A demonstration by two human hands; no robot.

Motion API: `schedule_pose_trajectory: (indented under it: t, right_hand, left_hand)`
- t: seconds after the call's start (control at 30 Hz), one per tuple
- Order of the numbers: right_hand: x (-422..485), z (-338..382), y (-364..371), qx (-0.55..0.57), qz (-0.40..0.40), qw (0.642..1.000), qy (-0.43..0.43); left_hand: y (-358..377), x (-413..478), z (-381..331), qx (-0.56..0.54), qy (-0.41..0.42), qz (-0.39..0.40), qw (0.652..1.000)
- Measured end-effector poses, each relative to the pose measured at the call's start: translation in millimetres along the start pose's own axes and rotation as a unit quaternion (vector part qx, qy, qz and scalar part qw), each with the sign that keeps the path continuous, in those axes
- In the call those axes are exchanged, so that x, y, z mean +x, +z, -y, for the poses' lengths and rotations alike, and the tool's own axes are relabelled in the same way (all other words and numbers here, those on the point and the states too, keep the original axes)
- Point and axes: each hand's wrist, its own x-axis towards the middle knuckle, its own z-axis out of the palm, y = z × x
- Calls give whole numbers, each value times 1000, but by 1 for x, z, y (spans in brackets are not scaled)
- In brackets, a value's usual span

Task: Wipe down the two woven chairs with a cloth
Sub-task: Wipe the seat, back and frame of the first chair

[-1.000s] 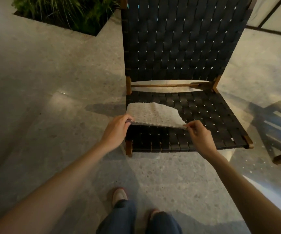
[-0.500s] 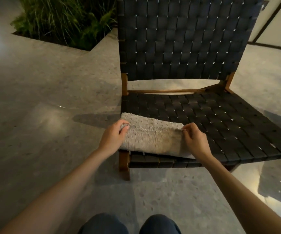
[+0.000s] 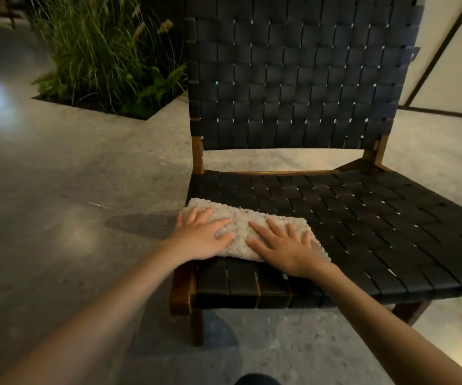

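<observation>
A woven chair (image 3: 363, 223) with black straps and a wooden frame fills the middle and right of the view. A folded, nubbly beige cloth (image 3: 242, 227) lies on the front left corner of its seat. My left hand (image 3: 200, 236) presses flat on the cloth's left half, fingers straight and spread. My right hand (image 3: 282, 244) presses flat on the cloth's right half, fingers also spread. Only one chair is in view.
A planter bed with tall grasses and ferns (image 3: 107, 56) is set into the grey stone floor (image 3: 57, 190) at the back left. A pale wall with a dark frame (image 3: 452, 62) stands at the back right.
Both hands let go of the cloth's pinched edge after folding it and now lie flat on top of it. The view has moved closer to the chair.
</observation>
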Motion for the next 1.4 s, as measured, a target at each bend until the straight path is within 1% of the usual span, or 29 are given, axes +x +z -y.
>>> schedule_pose_trajectory:
  t: [0.03,0.07,0.23,0.3,0.4,0.47,0.5,0.53,0.57,0.6,0.63,0.67,0.73,0.8,0.9,1.0,1.1,1.2,1.27,1.3,1.4]
  right_hand:
    - [2,0,1,-13,0,1000,-2]
    - [4,-1,2,-22,-3,1000,-5]
    - [21,-4,8,-35,-22,999,-25]
    - [30,-5,7,-36,-28,999,-17]
    - [42,-4,3,-36,-14,999,-1]
    - [43,-3,-5,14,-4,1000,-4]
    - [42,-3,-11,69,-17,997,-13]
    - [40,-6,-17,130,-47,990,-14]
    - [38,-10,-21,164,-92,982,3]
    - [35,-15,-22,150,-140,978,42]
    - [31,-20,-23,106,-169,976,93]
    - [26,-24,-23,72,-169,973,141]
    - [20,-29,-25,57,-150,967,199]
    - [19,-29,-27,67,-164,960,215]
    - [22,-26,-31,73,-163,952,247]
    - [23,-23,-34,84,-135,950,268]
    - [17,-15,-42,141,-144,946,253]
    - [9,-6,-55,199,-202,937,204]
    - [7,1,-70,245,-241,927,149]
    - [8,6,-77,270,-248,923,115]
    - [13,37,-88,336,-230,913,23]
  left_hand:
    - [-1,2,0,10,-8,32,999]
    - [-1,4,1,19,-10,40,999]
    - [5,14,4,27,-6,0,1000]
    - [8,22,6,30,-10,-13,999]
    - [10,36,10,18,-19,-22,999]
    - [13,42,13,16,-19,-34,999]
    - [14,43,14,10,-17,-39,999]
    - [16,44,16,-3,-12,-42,999]
    - [17,44,17,-21,-7,-41,999]
    - [16,45,17,-37,-3,-44,998]
    - [14,45,17,-53,0,-50,997]
    - [12,46,18,-78,1,-58,995]
    - [8,48,22,-161,-10,-86,983]
    - [6,46,27,-228,-38,-111,966]
    - [8,42,33,-258,-73,-94,959]
    - [10,38,29,-288,-62,-106,950]
    - [10,36,28,-293,-41,-127,947]
    - [7,34,27,-306,-30,-124,943]
    - [5,31,28,-343,-26,-115,932]
    - [4,30,28,-367,-26,-110,923]
    - [5,27,34,-421,-27,-109,900]
